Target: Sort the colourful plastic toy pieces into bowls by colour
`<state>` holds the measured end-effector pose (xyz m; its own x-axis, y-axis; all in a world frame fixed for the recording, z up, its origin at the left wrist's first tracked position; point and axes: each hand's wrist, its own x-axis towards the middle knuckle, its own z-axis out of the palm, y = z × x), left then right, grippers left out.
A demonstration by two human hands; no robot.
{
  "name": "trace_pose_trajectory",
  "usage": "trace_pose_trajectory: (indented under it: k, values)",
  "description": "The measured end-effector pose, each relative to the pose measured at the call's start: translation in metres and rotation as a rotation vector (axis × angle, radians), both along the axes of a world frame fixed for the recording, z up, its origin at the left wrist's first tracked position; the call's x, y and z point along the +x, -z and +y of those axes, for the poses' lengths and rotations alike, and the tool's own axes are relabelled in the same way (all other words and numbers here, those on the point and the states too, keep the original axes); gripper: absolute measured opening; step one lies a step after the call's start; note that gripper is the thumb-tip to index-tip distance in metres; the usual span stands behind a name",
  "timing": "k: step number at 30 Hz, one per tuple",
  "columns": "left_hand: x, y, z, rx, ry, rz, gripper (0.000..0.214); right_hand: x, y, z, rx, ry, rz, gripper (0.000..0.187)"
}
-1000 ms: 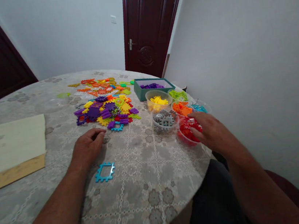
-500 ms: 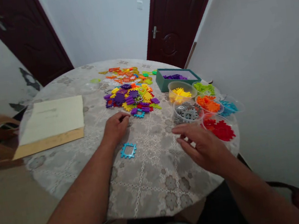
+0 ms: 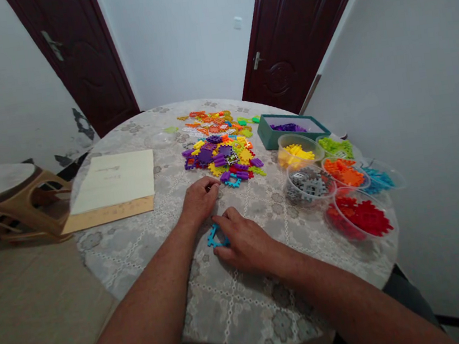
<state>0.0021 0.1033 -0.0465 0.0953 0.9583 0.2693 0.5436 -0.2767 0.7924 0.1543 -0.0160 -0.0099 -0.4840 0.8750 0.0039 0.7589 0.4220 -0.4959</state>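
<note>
My right hand [image 3: 245, 241] reaches across the near tabletop with its thumb and forefinger on opposite edges of a light blue square frame piece [image 3: 212, 238], a toothed plastic building piece that lies on the cloth. Part of that piece is hidden under the hand. Just beyond it, my left hand [image 3: 200, 199] rests on the table with its fingers curled in; whether anything is inside them is hidden. A mixed pile of plastic building pieces [image 3: 227, 152], mostly purple and yellow, lies past the left fingertips, with another light blue piece [image 3: 233, 181] at its near edge.
On the right stand clear tubs of sorted pieces: yellow [image 3: 296, 156], grey [image 3: 309, 182], green [image 3: 336, 148], orange [image 3: 343, 172], blue [image 3: 377, 178] and red [image 3: 362, 216]. A green box [image 3: 267, 137] holds purple pieces. A paper sheet [image 3: 116, 178] lies left; a stool [image 3: 33, 192] stands beyond.
My right hand has moved left from beside the tubs to the light blue frame piece and closed on its edges. The left hand stays near the pile. The view has shifted.
</note>
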Motion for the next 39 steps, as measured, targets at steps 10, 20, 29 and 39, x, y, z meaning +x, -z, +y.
trace_pose_trajectory:
  k: [10,20,29,39]
  values:
    - [-0.001,-0.003,-0.002,0.032,0.034,0.011,0.027,0.039,-0.002,0.053,0.176,0.115,0.219,0.016]
    - [0.000,-0.002,-0.003,0.029,0.006,0.034,0.028,0.046,0.036,0.117,0.234,0.205,0.070,0.038]
    - [0.001,-0.008,-0.007,0.028,0.047,0.002,0.023,0.073,0.030,0.087,-0.101,0.166,0.507,0.045]
    - [0.010,-0.013,-0.018,-0.042,0.351,-0.152,0.042,0.076,0.027,0.073,-0.790,0.281,1.445,0.046]
